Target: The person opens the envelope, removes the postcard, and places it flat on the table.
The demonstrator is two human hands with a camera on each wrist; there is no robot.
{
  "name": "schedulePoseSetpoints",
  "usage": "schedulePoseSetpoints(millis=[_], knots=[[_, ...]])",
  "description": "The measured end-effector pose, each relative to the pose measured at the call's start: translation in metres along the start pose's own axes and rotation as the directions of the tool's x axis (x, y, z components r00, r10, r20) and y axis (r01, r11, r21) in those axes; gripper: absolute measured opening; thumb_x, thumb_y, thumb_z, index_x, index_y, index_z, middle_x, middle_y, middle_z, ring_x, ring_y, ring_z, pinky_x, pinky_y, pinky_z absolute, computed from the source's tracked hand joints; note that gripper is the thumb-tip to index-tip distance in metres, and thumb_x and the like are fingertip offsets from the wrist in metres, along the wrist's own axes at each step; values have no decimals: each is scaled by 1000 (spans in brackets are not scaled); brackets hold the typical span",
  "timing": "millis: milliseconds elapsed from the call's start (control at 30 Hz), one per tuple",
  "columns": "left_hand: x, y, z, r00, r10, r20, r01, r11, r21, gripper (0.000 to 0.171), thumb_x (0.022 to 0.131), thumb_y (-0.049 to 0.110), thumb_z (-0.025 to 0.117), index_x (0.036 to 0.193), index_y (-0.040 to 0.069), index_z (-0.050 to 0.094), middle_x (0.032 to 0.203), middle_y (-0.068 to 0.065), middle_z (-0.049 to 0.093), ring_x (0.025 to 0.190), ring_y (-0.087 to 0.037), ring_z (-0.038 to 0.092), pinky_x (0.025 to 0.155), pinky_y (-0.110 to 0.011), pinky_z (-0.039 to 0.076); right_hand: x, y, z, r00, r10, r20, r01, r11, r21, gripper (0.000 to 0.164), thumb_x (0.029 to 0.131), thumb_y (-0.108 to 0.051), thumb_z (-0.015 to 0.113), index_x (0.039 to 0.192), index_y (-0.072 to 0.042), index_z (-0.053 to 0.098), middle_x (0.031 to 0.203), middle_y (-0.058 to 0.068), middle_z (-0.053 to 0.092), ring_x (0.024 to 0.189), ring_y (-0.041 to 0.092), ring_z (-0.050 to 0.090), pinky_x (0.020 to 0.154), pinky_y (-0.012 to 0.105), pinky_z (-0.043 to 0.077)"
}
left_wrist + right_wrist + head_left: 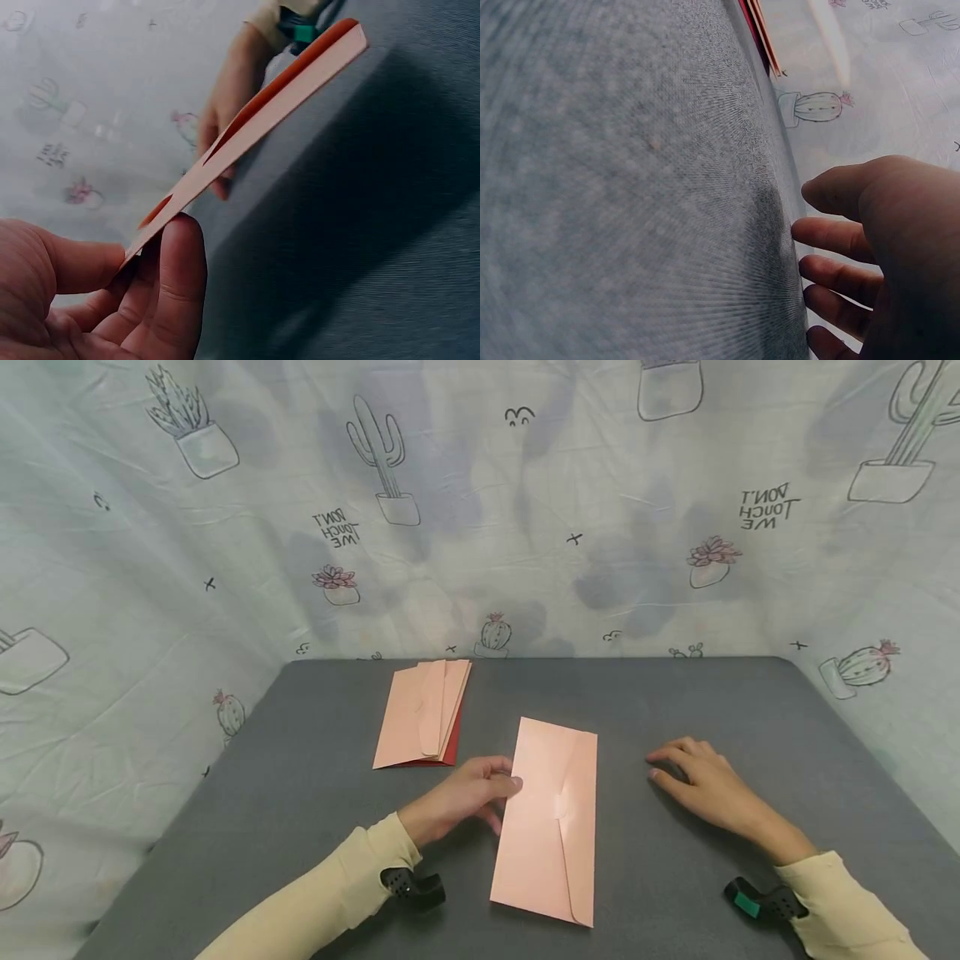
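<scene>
My left hand (472, 793) pinches a pink envelope (543, 827) by its left edge, thumb on top and fingers beneath. The envelope is held off the table with its flap side up, as its shadow in the left wrist view shows. Seen edge-on there, the envelope (247, 142) gapes along its seam and shows a reddish inside. Off to the right, my right hand (705, 781) holds nothing, its fingers loosely bent over the table top. In the right wrist view the fingers (840, 277) of that hand are apart from one another.
A small overlapping stack of pink envelopes (420, 714), with a red one at the bottom, lies at the back left of the dark grey table (637, 877). Behind and beside the table hangs a pale cloth (480, 527) printed with cacti.
</scene>
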State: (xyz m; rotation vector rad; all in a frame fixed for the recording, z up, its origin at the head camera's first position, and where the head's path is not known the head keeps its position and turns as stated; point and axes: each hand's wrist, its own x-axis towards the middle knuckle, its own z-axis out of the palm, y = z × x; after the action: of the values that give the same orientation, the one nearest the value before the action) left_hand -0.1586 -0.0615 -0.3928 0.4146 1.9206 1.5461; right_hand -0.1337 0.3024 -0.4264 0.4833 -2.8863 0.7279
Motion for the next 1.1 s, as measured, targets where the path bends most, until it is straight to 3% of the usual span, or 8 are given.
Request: schedulePoseSetpoints(millis=[400, 700, 900, 967, 1000, 1033, 1067, 1100], knots=[[-1, -19, 1, 998, -42, -46, 43, 999, 17, 26, 103, 21, 56, 114, -2, 61, 92, -8, 71, 78, -15, 69, 61, -32, 60, -1, 0, 0, 1000, 6, 8, -7, 1000, 10, 27, 101, -24, 63, 124, -12, 69, 126, 15, 62, 113, 34, 52, 83, 47, 36], [-7, -20, -1, 996, -63, -56, 72, 984, 161, 24, 101, 26, 58, 105, 3, 63, 69, -5, 63, 54, -13, 61, 49, -28, 55, -2, -1, 1, 1000, 15, 4, -15, 1000, 18, 27, 100, -24, 64, 123, -12, 70, 126, 15, 62, 114, 35, 52, 83, 46, 35], [-10, -16, -9, 996, -84, -38, 91, 963, 253, 23, 100, 26, 57, 101, 5, 65, 76, -4, 64, 58, -12, 62, 48, -28, 54, -2, -1, 1, 1000, 16, -7, -16, 1000, 9, 27, 100, -23, 64, 123, -10, 70, 125, 16, 62, 112, 35, 52, 82, 44, 35], [-13, -11, -13, 996, -71, -47, 83, 931, 355, 24, 101, 27, 57, 106, 6, 68, 78, -4, 65, 60, -13, 62, 49, -28, 54, -1, -1, 1, 1000, 12, -7, -12, 1000, 5, 27, 100, -23, 64, 123, -10, 70, 125, 16, 62, 112, 35, 53, 82, 45, 35], [-15, -8, -15, 997, -47, -55, 66, 900, 431, 24, 101, 27, 57, 108, 7, 68, 78, -4, 66, 60, -14, 62, 50, -28, 53, -1, -1, 1, 1000, 9, -8, -9, 1000, 4, 27, 100, -23, 64, 123, -10, 70, 125, 16, 62, 112, 35, 53, 82, 45, 35], [-16, -4, -16, 998, -8, -56, 36, 856, 517, 25, 101, 28, 58, 111, 8, 69, 79, -3, 66, 61, -15, 62, 52, -29, 52, -1, -1, 1, 1000, 7, -9, -7, 1000, 3, 27, 100, -23, 64, 123, -10, 70, 125, 16, 62, 112, 35, 53, 82, 46, 36], [-18, 0, -17, 998, 35, -54, 6, 788, 616, 27, 101, 30, 60, 116, 9, 68, 84, -3, 68, 66, -16, 64, 55, -29, 53, -1, -1, 1, 1000, 4, -10, -4, 1000, 4, 27, 100, -23, 64, 123, -10, 70, 125, 16, 62, 112, 35, 53, 82, 46, 36], [-20, 4, -17, 996, 82, -44, -27, 704, 710, 31, 100, 32, 61, 122, 11, 67, 92, -3, 70, 75, -17, 66, 60, -31, 54, -1, -1, 1, 1000, 3, -12, -3, 1000, 3, 27, 100, -23, 64, 123, -11, 70, 124, 15, 62, 112, 35, 53, 83, 47, 36]])
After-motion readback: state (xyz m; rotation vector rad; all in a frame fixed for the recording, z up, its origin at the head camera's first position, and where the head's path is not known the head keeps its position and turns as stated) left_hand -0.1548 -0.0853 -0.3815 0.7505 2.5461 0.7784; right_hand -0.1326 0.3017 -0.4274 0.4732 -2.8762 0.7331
